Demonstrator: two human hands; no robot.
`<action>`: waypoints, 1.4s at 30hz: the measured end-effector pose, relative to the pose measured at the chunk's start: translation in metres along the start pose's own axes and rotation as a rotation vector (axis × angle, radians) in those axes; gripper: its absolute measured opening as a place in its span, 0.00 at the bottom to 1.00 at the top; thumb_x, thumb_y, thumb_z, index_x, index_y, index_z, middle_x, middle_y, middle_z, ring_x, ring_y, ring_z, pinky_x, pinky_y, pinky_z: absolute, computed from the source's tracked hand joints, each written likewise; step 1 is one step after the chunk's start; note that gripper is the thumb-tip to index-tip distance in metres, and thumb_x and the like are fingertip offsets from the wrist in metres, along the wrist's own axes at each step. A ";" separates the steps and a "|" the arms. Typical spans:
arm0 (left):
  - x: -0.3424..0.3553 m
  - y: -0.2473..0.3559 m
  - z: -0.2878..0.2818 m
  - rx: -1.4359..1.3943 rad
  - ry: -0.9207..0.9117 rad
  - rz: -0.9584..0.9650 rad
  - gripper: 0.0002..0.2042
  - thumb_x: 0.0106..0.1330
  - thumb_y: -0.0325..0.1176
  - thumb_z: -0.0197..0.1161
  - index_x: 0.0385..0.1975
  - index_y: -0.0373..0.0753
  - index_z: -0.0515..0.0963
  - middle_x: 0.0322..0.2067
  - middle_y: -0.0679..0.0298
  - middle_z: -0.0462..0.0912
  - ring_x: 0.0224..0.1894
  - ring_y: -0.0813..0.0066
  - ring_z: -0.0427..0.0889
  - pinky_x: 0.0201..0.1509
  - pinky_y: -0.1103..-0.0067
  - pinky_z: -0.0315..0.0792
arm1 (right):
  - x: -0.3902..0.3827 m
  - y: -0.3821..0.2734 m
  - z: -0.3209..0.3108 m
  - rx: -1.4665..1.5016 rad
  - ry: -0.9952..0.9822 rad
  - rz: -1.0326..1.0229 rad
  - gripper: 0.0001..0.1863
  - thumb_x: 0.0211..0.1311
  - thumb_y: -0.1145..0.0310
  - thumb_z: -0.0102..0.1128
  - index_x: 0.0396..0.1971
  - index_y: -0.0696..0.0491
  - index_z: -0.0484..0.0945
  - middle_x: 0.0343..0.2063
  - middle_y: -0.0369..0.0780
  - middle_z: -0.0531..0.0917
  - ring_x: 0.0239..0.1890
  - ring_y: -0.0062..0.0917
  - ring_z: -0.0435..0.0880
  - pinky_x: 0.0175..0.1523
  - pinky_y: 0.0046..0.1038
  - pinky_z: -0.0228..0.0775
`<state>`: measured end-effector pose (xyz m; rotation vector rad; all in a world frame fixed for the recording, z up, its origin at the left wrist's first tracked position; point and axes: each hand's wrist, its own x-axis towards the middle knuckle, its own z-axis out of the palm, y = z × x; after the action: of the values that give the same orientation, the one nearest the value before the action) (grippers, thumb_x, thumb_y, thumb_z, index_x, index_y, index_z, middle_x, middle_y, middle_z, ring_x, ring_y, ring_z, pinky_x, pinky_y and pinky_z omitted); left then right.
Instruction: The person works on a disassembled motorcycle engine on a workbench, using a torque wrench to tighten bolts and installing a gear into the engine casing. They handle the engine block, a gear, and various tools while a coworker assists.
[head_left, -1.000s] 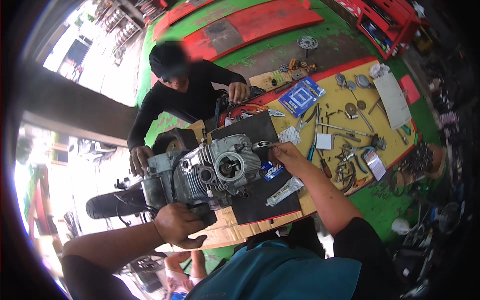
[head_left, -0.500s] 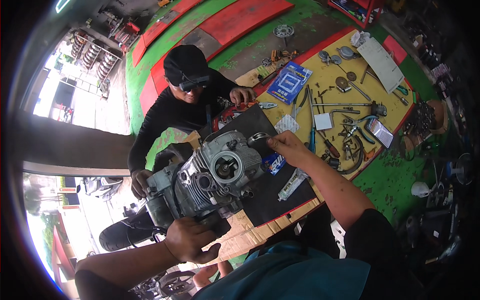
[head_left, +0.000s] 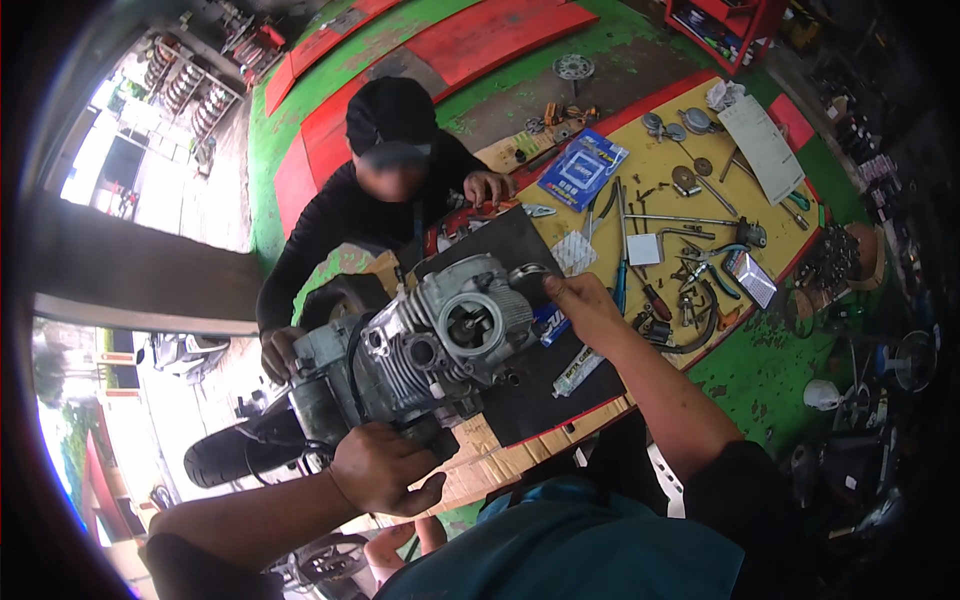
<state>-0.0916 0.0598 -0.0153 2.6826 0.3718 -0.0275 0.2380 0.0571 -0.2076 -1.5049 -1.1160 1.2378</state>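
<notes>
A grey motorcycle engine (head_left: 405, 350) with a finned cylinder lies across the near left of the workbench. Its round opening (head_left: 470, 325) faces up, with metal parts inside. My left hand (head_left: 385, 468) is closed on the lower near side of the engine, thumb sticking out; its fingertips are partly hidden. With thumb and fingers, my right hand (head_left: 583, 303) grips a rounded dark metal piece with a shiny rim (head_left: 528, 270) at the engine's right end. Whether that piece is attached to the engine, I cannot tell. Across from me, a co-worker's hand (head_left: 278, 355) rests on the engine's far left.
A black mat (head_left: 525, 420) lies under the engine, with a tube (head_left: 578, 372) on it. Tools, gears and a blue packet (head_left: 583, 170) cover the yellow benchtop (head_left: 660, 135). The co-worker (head_left: 390, 150) stands opposite; a tyre (head_left: 245, 445) is at left.
The whole view has shifted slightly. The co-worker's head has moved a little to the right. Both my hands keep their grip on the engine and the rounded piece.
</notes>
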 end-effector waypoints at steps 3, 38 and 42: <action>0.002 0.007 -0.004 -0.025 0.001 -0.006 0.09 0.56 0.40 0.69 0.25 0.43 0.80 0.22 0.64 0.79 0.18 0.65 0.80 0.24 0.70 0.74 | -0.011 -0.008 -0.002 0.032 0.034 0.037 0.38 0.74 0.38 0.56 0.15 0.59 0.70 0.12 0.33 0.64 0.21 0.17 0.62 0.26 0.33 0.55; -0.004 0.008 0.001 0.061 0.048 -0.074 0.11 0.54 0.45 0.71 0.23 0.47 0.80 0.18 0.70 0.76 0.19 0.66 0.78 0.25 0.69 0.71 | 0.034 -0.069 -0.024 -0.242 -0.208 -0.608 0.13 0.67 0.63 0.63 0.31 0.59 0.81 0.28 0.49 0.82 0.34 0.48 0.82 0.37 0.40 0.72; -0.007 0.008 0.005 0.054 0.068 -0.084 0.10 0.54 0.44 0.71 0.23 0.46 0.81 0.18 0.69 0.76 0.19 0.66 0.77 0.24 0.70 0.71 | 0.032 -0.066 -0.022 -0.121 -0.244 -0.488 0.12 0.65 0.65 0.64 0.31 0.59 0.81 0.28 0.49 0.82 0.32 0.46 0.82 0.37 0.38 0.71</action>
<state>-0.0958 0.0486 -0.0158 2.7244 0.5118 0.0298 0.2552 0.1013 -0.1472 -1.0866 -1.6297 1.0386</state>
